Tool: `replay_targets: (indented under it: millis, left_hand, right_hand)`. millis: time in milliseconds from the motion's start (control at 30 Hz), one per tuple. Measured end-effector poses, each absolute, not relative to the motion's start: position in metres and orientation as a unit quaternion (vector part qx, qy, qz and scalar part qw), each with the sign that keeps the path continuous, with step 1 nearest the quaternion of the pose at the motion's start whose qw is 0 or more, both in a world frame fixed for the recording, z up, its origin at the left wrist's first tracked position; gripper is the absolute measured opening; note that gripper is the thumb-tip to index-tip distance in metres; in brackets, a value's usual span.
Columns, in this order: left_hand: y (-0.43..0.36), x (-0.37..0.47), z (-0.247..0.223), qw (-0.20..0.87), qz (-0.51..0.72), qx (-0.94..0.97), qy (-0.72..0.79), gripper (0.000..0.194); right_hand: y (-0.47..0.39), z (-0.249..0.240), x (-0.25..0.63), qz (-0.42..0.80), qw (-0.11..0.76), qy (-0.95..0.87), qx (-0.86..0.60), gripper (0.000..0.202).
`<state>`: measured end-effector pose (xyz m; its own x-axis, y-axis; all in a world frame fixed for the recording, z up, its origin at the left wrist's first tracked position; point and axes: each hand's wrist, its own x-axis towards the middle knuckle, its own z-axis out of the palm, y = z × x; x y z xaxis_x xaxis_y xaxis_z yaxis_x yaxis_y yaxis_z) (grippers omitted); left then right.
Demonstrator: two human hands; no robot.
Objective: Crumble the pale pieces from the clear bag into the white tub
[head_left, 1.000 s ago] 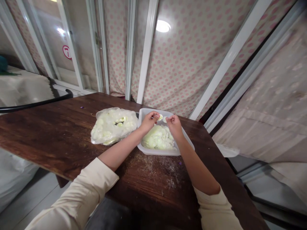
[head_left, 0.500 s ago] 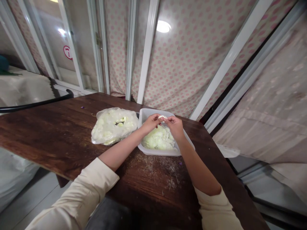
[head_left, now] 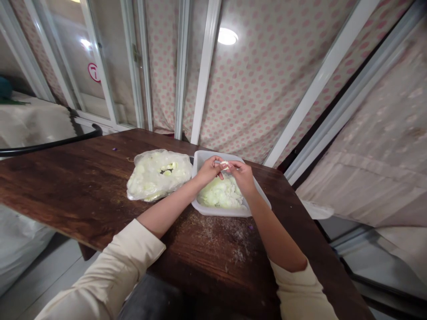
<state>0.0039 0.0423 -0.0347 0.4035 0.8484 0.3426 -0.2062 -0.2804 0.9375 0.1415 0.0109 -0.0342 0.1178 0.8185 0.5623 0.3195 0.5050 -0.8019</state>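
Between my two hands is a small whitish, ruffled piece (head_left: 225,165), too small to name exactly. My left hand (head_left: 210,170) pinches its left side and my right hand (head_left: 242,175) pinches its right side. Both hands are over a white plastic tub (head_left: 223,213). A heap of pale yellow-white, petal-like pieces (head_left: 220,193) lies in the tub below my fingers. Left of the tub rests a clear plastic bag (head_left: 160,173) holding more pale pieces, some showing through an opening in it.
The dark wooden table (head_left: 83,178) has pale crumbs (head_left: 230,240) scattered near its front. A black chair rail (head_left: 53,146) runs along the left side. Behind the table stand white-framed glass panels with a dotted curtain (head_left: 247,98). A whitish bag (head_left: 20,249) is at lower left.
My fingers have shifted slightly around the small piece, which has tilted and moved a little left and down. The tub and the bag have stayed in place.
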Motion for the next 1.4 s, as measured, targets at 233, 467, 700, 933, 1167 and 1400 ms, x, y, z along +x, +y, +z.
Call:
replay_targets:
  millis: [233, 467, 700, 933, 1167, 1400]
  left_hand:
    - [0.044, 0.005, -0.038, 0.546, 0.453, 0.654, 0.261, 0.019]
    - [0.049, 0.007, -0.041, 0.545, 0.462, 0.653, 0.251, 0.02]
    - [0.047, 0.006, -0.038, 0.556, 0.486, 0.621, 0.265, 0.018]
    - [0.048, 0.005, -0.039, 0.545, 0.504, 0.619, 0.256, 0.021]
    - [0.045, 0.005, -0.036, 0.543, 0.494, 0.638, 0.234, 0.018]
    - [0.041, 0.006, -0.034, 0.557, 0.465, 0.648, 0.231, 0.011]
  right_hand:
    - [0.014, -0.036, 0.145, 0.239, 0.63, -0.585, -0.452, 0.024]
    - [0.014, -0.036, 0.144, 0.206, 0.645, -0.556, -0.483, 0.031]
    - [0.015, -0.038, 0.146, 0.18, 0.638, -0.547, -0.511, 0.043]
    - [0.018, -0.044, 0.151, 0.158, 0.602, -0.571, -0.535, 0.05]
    - [0.012, -0.038, 0.142, 0.102, 0.559, -0.642, -0.515, 0.042]
    - [0.011, -0.031, 0.141, 0.178, 0.583, -0.629, -0.482, 0.027]
